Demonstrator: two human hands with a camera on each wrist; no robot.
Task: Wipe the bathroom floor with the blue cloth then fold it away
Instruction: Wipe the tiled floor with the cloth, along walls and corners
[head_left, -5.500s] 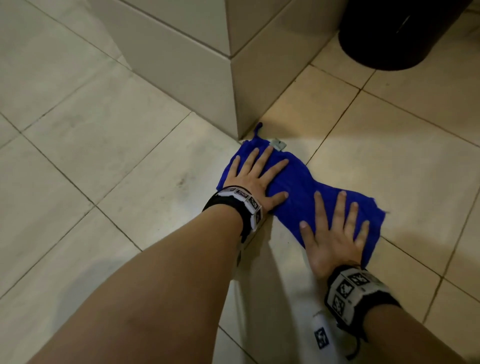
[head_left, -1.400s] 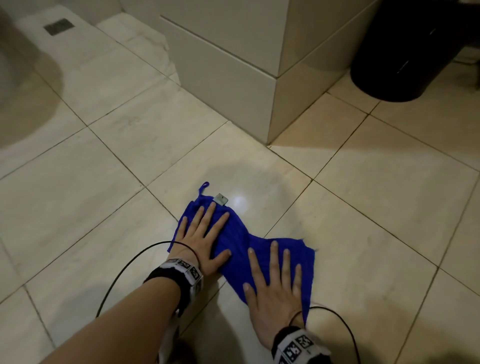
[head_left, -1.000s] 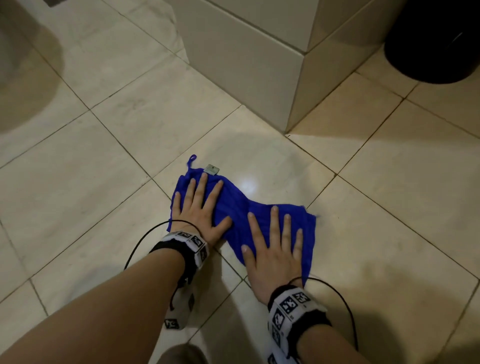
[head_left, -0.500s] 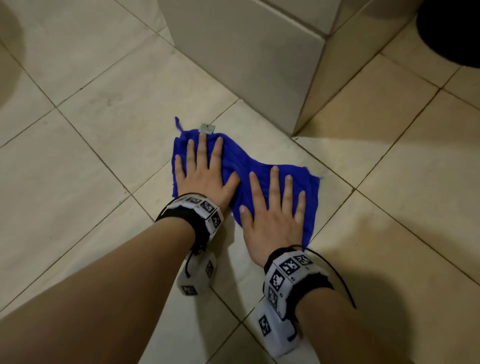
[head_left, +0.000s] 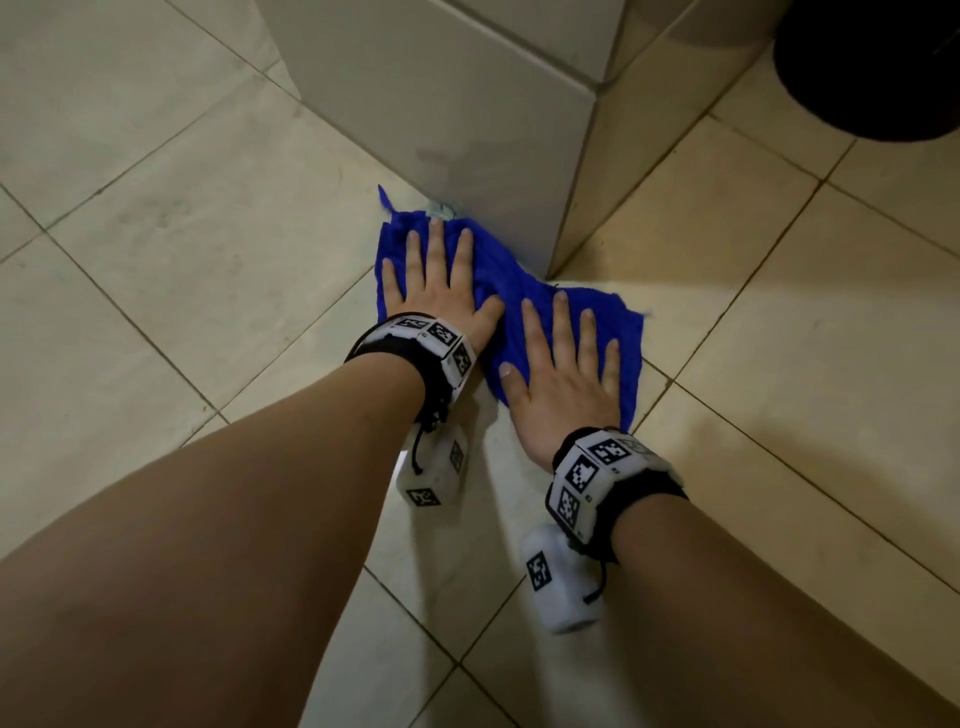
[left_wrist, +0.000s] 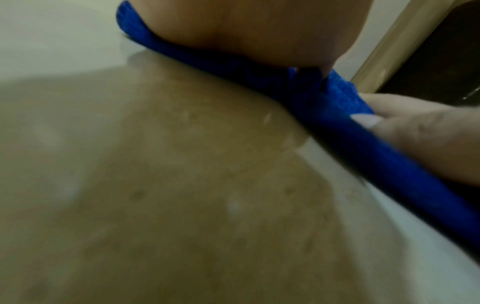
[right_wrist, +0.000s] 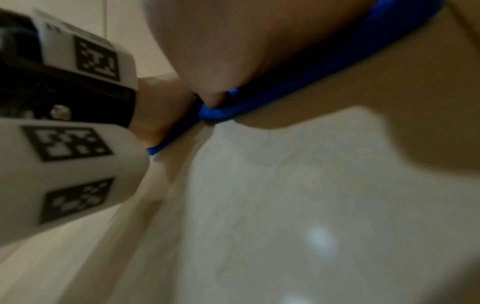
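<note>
The blue cloth (head_left: 524, 296) is pressed flat onto the tiled floor (head_left: 182, 249) by the left hand (head_left: 436, 291) and right hand (head_left: 563, 384), fingers spread straight, against the wall corner (head_left: 519, 156).

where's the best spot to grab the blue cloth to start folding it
Probably the free right edge of the blue cloth, pinched from the right by the right hand. It lies flat on open floor, while the far corner is jammed against the tiled wall.
</note>
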